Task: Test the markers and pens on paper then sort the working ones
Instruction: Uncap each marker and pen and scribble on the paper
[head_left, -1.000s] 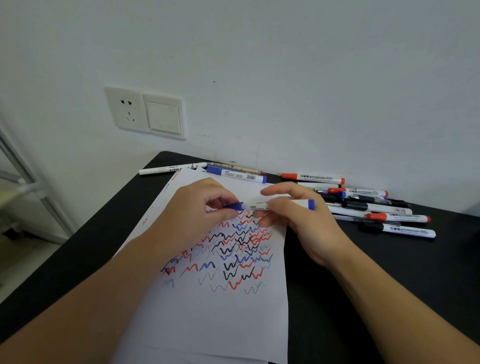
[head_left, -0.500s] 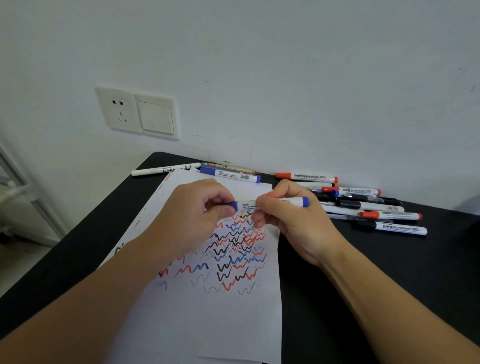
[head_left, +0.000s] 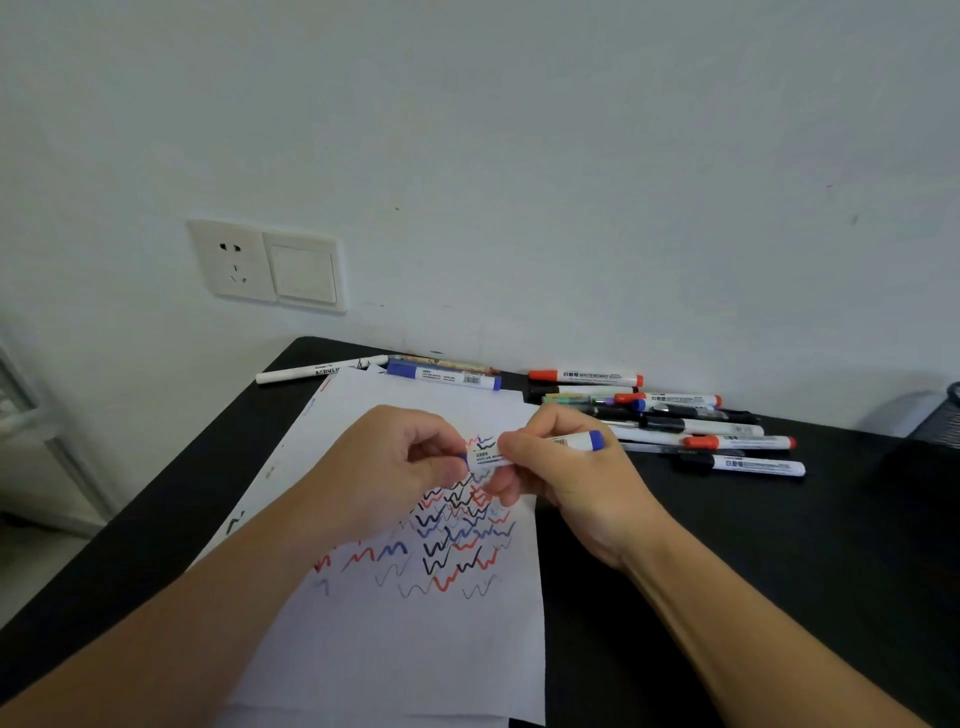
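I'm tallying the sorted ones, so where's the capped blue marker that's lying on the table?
In the head view, the capped blue marker lies at the paper's far edge, left of the marker pile, just in front of the white acrylic pen.

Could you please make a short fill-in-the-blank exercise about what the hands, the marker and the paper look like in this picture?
1. Both hands hold one marker whose end cap is ____ in colour.
2. The right hand grips the marker's barrel, and the ____ hand grips its cap end.
3. The paper carries wavy test lines in black, blue and ____.
4. The table under the paper is ____.

Missing words: blue; left; red; black
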